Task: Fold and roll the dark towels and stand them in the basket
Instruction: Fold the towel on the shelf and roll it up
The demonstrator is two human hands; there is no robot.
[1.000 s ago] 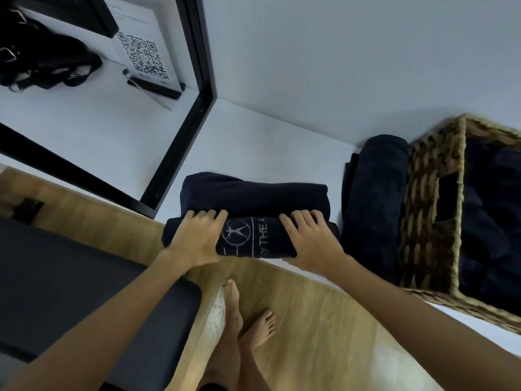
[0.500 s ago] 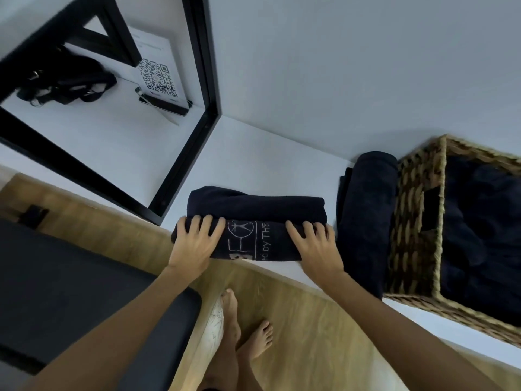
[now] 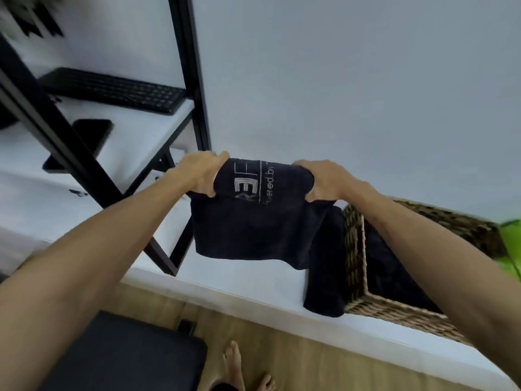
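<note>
I hold a dark towel (image 3: pixel 248 230) with pale lettering up in the air, above the white ledge (image 3: pixel 253 286). My left hand (image 3: pixel 201 174) grips its rolled top at the left end, and my right hand (image 3: pixel 321 182) grips the right end. A loose flap of the towel hangs down below the roll. A second dark towel (image 3: pixel 327 266) lies rolled on the ledge against the left wall of the wicker basket (image 3: pixel 355 249). Inside the basket, more dark towels (image 3: pixel 392 275) show, partly hidden by my right forearm.
A black metal shelf frame (image 3: pixel 93 176) stands at the left, with a keyboard (image 3: pixel 112 90) and a phone (image 3: pixel 81 142) on its white shelves. A dark bench (image 3: pixel 118 354) is at the lower left over the wooden floor (image 3: pixel 282 351), beside my bare feet (image 3: pixel 239 368). Something green (image 3: pixel 511 241) shows at the right edge.
The towel has left the ledge, where both hands were rolling it. Both hands now hold it raised in the air, with part of it hanging unrolled. The camera has tilted upward.
</note>
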